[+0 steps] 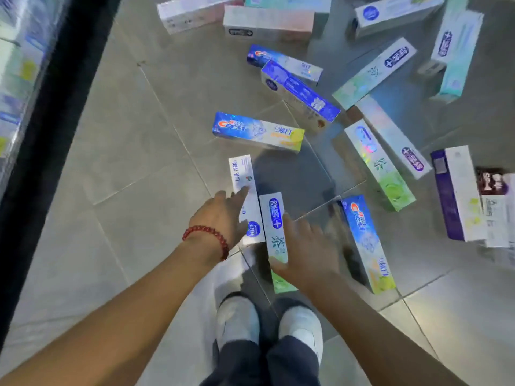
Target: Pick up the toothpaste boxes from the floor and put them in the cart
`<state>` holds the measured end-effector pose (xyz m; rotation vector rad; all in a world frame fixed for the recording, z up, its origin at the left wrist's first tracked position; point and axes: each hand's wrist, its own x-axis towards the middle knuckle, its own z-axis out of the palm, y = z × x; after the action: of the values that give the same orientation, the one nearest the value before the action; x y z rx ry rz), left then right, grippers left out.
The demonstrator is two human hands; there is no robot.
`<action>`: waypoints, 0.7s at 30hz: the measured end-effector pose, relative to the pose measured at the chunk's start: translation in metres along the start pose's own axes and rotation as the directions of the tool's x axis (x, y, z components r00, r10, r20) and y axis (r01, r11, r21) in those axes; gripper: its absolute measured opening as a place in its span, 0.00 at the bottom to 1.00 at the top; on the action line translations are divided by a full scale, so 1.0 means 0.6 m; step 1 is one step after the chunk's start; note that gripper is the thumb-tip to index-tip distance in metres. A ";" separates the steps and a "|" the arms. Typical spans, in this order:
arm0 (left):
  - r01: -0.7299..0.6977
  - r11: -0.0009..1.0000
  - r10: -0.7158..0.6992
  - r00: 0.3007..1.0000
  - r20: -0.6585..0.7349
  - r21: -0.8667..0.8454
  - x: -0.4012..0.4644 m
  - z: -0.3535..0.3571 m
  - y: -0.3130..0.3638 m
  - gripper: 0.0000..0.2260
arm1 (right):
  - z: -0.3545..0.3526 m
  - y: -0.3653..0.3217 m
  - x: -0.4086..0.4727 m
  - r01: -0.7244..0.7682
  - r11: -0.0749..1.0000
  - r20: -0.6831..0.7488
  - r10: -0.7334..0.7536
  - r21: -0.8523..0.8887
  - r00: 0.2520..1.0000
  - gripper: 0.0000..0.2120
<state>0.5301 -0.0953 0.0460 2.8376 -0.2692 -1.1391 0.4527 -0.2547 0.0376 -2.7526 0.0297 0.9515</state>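
Note:
Several toothpaste boxes lie scattered on the grey tiled floor. My left hand, with a red bead bracelet on its wrist, reaches down with fingers spread over a white box. My right hand hovers open over a white and green box lying beside the white one. A blue Crest box lies just right of my right hand. Another blue Crest box lies farther ahead. Neither hand holds anything. No cart is in view.
A dark shelf edge with blurred products runs along the left. My two white shoes stand just behind the nearest boxes. More boxes crowd the floor ahead and to the right, including a purple and white box.

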 end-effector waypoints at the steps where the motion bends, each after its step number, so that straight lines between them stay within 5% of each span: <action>1: 0.030 0.999 -0.030 0.999 0.016 -0.023 0.025 0.028 -0.003 0.30 | 0.031 0.004 0.013 -0.022 1.000 0.016 0.022 0.018 1.000 0.43; 10: 0.152 0.913 -0.204 0.974 -0.099 -0.379 0.170 0.180 0.008 0.32 | 0.216 0.002 0.098 -0.167 0.977 0.107 0.153 0.132 0.982 0.52; 17: 0.172 0.893 -0.241 0.963 -0.121 -0.416 0.188 0.211 0.002 0.34 | 0.225 0.026 0.103 -0.251 0.887 -0.016 0.279 0.387 0.960 0.40; 21: 0.221 0.861 -0.261 0.965 -0.025 -0.458 0.188 0.194 0.001 0.39 | 0.192 0.049 0.087 -0.201 0.905 -0.031 0.229 0.376 0.973 0.40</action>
<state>0.5294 -0.1171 -0.1147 2.5320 0.3310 -0.9540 0.4212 -0.2552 -0.0889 -2.4609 0.4868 0.7952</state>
